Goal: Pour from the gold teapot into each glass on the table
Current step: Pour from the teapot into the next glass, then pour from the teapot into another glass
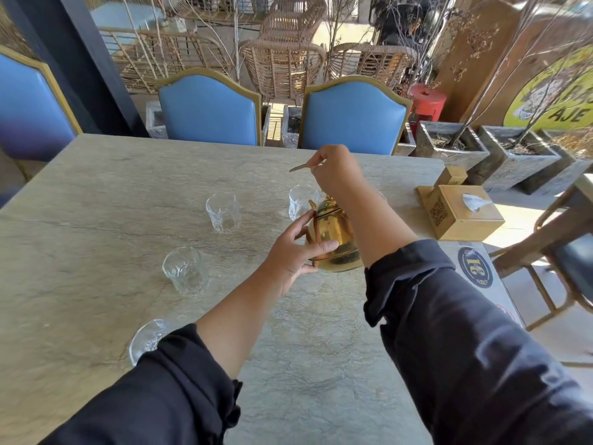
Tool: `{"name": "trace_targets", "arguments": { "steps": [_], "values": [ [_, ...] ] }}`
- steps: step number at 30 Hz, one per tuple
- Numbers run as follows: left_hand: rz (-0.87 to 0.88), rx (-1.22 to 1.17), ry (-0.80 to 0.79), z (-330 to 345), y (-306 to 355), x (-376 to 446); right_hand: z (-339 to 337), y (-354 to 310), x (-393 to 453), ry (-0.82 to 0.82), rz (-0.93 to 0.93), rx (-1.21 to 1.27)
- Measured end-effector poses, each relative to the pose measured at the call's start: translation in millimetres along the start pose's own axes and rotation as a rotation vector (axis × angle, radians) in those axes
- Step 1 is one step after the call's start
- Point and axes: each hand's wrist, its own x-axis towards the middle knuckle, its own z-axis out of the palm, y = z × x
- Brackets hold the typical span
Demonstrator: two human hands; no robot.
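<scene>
The gold teapot (pixel 335 242) stands on the stone table (pixel 96 187), right of the middle. My left hand (pixel 296 252) grips its left side, thumb across the belly and fingers up by the lid. My right hand (pixel 333 173) is a fist right above the pot, closed on a thin gold bar (pixel 298 167) that looks like the pot's top handle. Several clear empty glasses stand around: one (pixel 223 211) left of the pot, one (pixel 301 202) just behind it, one (pixel 186 268) nearer me, and one (pixel 149 337) partly hidden by my left sleeve.
A wooden tissue box (pixel 462 213) sits at the table's right edge, with a round sticker (pixel 475 266) near it. Two blue chairs (pixel 208 107) stand at the far side, another at the left. Stone planters (pixel 452 149) and a chair frame stand to the right.
</scene>
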Motion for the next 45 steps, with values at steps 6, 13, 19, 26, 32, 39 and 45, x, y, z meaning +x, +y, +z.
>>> {"name": "trace_targets", "arguments": {
  "steps": [6, 13, 19, 26, 32, 39, 45],
  "values": [
    [0.015, 0.070, 0.004, -3, -3, 0, 3, 14, -9, 0.057, 0.003, 0.103],
    [0.129, 0.239, -0.021, -12, -9, -1, 5, 31, -31, 0.173, -0.002, 0.289],
    [0.265, 0.455, 0.106, -30, -17, -8, 16, 21, -43, 0.151, -0.055, 0.311],
    [0.307, 0.418, 0.242, -60, -21, -26, 46, -7, -44, 0.044, -0.161, 0.334],
    [0.294, 0.255, 0.298, -86, -10, -45, 77, -38, -37, -0.058, -0.253, 0.297],
    [0.182, 0.010, 0.299, -98, -5, -51, 96, -68, -26, -0.113, -0.291, 0.146],
    [0.136, -0.087, 0.276, -96, -1, -51, 101, -77, -21, -0.149, -0.291, 0.057]
  ]
}}
